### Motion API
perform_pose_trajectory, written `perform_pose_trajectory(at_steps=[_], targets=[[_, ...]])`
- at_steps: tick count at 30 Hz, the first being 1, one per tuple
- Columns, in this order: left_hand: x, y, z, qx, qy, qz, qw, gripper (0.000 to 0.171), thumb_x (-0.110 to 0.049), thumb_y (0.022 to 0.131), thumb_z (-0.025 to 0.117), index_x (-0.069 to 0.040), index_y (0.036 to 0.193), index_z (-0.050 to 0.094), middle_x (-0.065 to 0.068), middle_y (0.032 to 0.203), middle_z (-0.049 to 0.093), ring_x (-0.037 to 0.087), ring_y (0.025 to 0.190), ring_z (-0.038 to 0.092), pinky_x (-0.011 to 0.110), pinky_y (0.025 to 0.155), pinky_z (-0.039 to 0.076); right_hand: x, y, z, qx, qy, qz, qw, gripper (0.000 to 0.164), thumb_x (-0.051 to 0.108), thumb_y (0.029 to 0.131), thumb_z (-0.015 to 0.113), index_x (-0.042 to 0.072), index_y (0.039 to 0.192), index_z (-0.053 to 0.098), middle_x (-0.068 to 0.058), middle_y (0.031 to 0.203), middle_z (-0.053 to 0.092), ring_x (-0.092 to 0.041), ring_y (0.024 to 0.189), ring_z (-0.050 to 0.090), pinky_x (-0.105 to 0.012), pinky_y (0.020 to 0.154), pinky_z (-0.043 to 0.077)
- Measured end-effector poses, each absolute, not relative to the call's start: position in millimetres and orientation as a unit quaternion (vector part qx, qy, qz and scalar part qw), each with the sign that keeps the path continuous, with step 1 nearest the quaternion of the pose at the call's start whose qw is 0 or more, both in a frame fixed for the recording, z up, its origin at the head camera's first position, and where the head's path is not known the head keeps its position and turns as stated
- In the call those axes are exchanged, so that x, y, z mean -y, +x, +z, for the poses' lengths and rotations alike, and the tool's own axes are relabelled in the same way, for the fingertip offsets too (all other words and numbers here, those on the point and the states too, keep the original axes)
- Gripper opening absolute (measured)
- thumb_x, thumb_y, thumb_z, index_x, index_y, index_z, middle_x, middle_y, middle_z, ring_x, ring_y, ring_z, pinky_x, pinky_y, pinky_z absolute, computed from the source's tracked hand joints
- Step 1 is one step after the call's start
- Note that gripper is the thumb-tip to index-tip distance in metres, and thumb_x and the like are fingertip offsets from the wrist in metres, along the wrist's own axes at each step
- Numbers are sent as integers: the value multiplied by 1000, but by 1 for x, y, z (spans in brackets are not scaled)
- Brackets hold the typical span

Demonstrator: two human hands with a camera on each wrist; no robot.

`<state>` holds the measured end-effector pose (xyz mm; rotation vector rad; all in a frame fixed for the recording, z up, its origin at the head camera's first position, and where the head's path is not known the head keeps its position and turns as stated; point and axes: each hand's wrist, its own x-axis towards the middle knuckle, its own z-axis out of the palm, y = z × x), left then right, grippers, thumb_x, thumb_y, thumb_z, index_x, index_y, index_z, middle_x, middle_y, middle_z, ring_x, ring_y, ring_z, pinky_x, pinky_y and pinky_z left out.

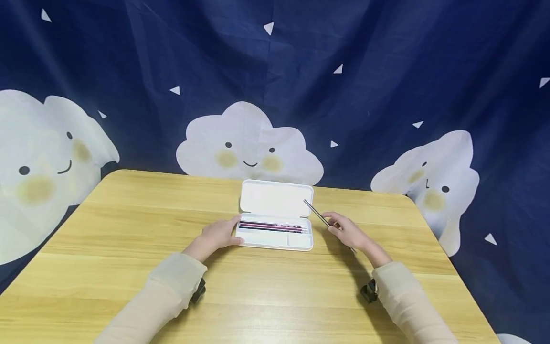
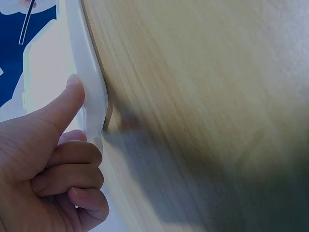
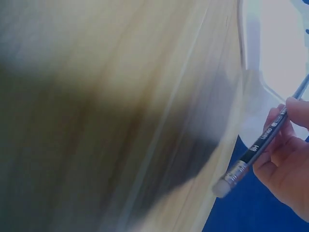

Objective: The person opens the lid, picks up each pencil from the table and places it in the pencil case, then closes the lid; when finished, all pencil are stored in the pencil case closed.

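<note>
A white pencil case lies on the table with its lid raised behind it. Several dark and reddish pencils lie side by side in the rear compartment. At the case's left end, my left hand holds it between thumb and fingers; in the left wrist view the thumb presses on the rim and the other fingers are curled. My right hand, right of the case, pinches a dark pencil slantwise above the table. Its eraser end and HB marking show in the right wrist view.
The wooden table has rounded far corners. Behind it hangs a dark blue cloth printed with white clouds and triangles. A small black device sits at my right wrist, another at my left.
</note>
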<state>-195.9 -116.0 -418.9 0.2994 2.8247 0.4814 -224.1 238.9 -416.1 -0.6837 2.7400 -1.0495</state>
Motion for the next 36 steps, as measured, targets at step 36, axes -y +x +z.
perform_pose_trajectory(at_steps=[36], targets=[[116,-198,-417,-972,100,160,138,72,-36,80,68,-9,139,37,22,124,53,37,104,54,47,68,46,-178,-241,-418,-868,-328,-368,61,23,-7,84,56,-5,107,62,-10,80,54,-12,71,46,-25,65,41]])
